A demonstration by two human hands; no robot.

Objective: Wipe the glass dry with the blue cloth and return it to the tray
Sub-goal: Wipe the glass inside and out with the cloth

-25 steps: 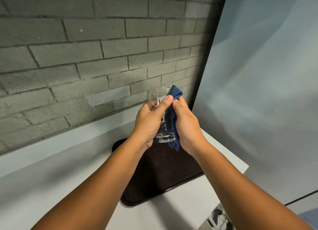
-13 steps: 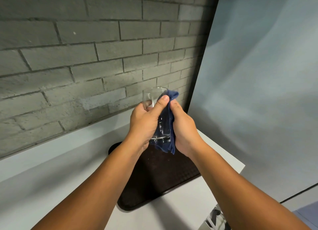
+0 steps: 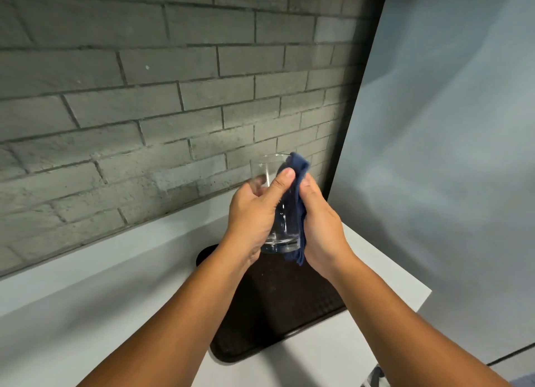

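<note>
1. Head view: A person's left hand [image 3: 254, 213] wraps around a clear glass [image 3: 275, 207], thumb up its near side, holding it upright in the air above a dark tray [image 3: 278, 314] on a white counter [image 3: 86, 314].
2. The right hand [image 3: 321, 224] is closed on a blue cloth [image 3: 296, 184], pressing it flat against the glass's right side, from rim to base.
3. A grey brick wall [image 3: 144, 97] stands behind.

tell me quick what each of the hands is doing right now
Left hand: closed around the glass, held upright above the tray.
Right hand: closed on the blue cloth, pressing it against the glass's side.
</note>
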